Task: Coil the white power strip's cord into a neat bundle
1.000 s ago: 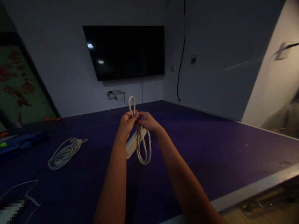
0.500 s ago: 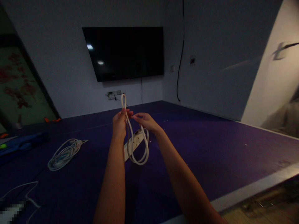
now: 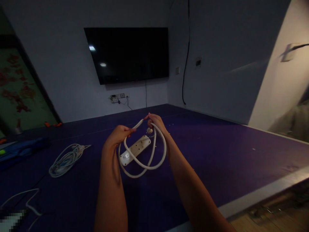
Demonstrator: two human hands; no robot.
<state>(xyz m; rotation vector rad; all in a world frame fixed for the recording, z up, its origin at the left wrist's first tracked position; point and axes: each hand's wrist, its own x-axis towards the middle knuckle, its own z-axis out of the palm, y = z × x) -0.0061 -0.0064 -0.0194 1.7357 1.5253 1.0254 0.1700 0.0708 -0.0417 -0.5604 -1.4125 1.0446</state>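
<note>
A white cable [image 3: 162, 158] hangs in open loops between my two hands. My left hand [image 3: 119, 133] is closed, pinching the cable at the loops' upper left. At the upper right, my right hand [image 3: 155, 121] is closed on the same cable, its fingertips close to the left fingers. Behind and below the loops a white power strip [image 3: 136, 149] lies tilted, with dark socket holes and a handwritten mark at its near end. A small round white piece [image 3: 149, 130], perhaps the plug, shows just under my right fingers.
A coiled white cable [image 3: 65, 162] lies on the purple surface [image 3: 217, 154] at the left. Blue cloth [image 3: 25, 146] is beyond it, and a thin white cord [image 3: 31, 206] is at lower left. A pale edge [image 3: 265, 187] borders the right front. A television [image 3: 130, 54] hangs on the wall.
My hands have moved apart and the cable's narrow upright loop has opened into wider loops. The left hand has lowered and shifted left. More of the power strip shows.
</note>
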